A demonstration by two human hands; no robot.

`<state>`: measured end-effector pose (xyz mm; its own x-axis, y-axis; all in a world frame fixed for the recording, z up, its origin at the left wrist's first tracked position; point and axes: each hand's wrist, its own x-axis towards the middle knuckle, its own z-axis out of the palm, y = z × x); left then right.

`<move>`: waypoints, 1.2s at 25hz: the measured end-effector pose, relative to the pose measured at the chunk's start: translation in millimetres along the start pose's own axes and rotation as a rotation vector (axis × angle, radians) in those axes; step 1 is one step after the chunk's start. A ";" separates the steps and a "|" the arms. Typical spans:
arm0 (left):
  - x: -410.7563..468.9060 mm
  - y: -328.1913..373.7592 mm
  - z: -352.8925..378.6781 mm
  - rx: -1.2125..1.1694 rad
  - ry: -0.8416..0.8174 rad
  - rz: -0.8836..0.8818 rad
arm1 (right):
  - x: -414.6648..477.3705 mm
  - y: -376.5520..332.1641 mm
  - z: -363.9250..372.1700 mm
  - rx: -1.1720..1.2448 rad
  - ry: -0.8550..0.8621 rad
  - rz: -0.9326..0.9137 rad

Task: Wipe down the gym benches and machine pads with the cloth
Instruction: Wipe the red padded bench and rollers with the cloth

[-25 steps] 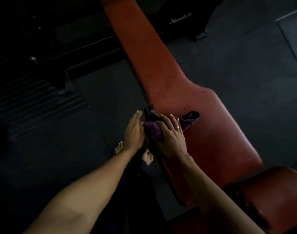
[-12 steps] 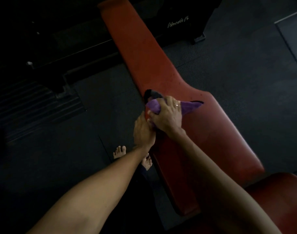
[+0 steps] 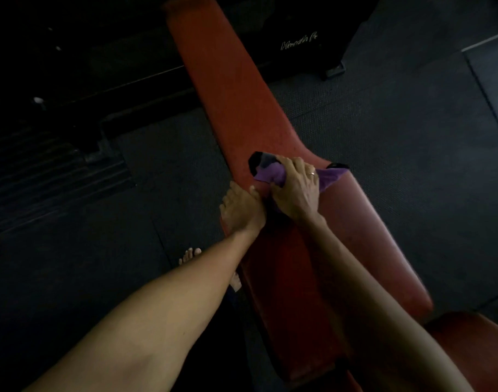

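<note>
The right hand (image 3: 296, 193) bunches a purple fabric cloth (image 3: 270, 174) in curled fingers, pressing it onto the long red padded bench (image 3: 231, 89) where the pad widens. The left hand (image 3: 242, 210) rests just beside it on the bench's edge, fingers relaxed.

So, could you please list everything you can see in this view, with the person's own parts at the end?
long bench pad: one, red, running from top centre down to the lower right
second pad: one, red, bottom right corner, partly cut off
cloth: one, purple with a dark part, bunched on the long pad
floor mats: several, dark, all around the bench
black equipment: one, white script lettering, top right of the pad
ring: one, pale, on a right-hand finger
bare feet: two, partly hidden, on the floor by the left forearm
left hand: one, rests on the long pad's left edge
right hand: one, grips the cloth
</note>
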<state>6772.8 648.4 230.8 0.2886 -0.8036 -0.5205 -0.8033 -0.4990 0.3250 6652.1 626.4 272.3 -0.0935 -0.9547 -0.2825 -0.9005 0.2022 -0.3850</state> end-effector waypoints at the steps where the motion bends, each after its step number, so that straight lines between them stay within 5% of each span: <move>1: 0.3 -0.5 4.3 0.005 0.035 0.006 | 0.9 -5.6 1.3 0.048 0.004 -0.026; 6: -0.6 2.8 4.3 0.047 0.098 0.004 | -35.9 49.5 -28.6 -0.055 -0.118 -0.252; 12: -3.0 7.4 3.9 0.126 0.129 0.011 | 21.3 46.5 -21.7 -0.058 0.034 0.222; 16: -3.6 10.7 1.1 0.132 0.108 -0.012 | -18.9 9.2 -3.1 -0.052 -0.042 -0.043; 20: -3.9 13.7 -1.2 0.114 0.098 -0.047 | -27.8 60.6 -28.4 -0.167 -0.078 -0.165; 26: -4.5 15.0 0.1 0.126 0.111 -0.028 | 60.8 62.4 -26.4 -0.086 0.000 0.247; 30: -3.5 12.5 3.7 0.121 0.147 -0.012 | 97.9 55.7 -29.8 0.011 -0.114 0.189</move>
<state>6759.9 646.2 233.7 0.3649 -0.8409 -0.3997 -0.8534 -0.4737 0.2174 6580.1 537.7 249.4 -0.2109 -0.8691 -0.4474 -0.8669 0.3778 -0.3253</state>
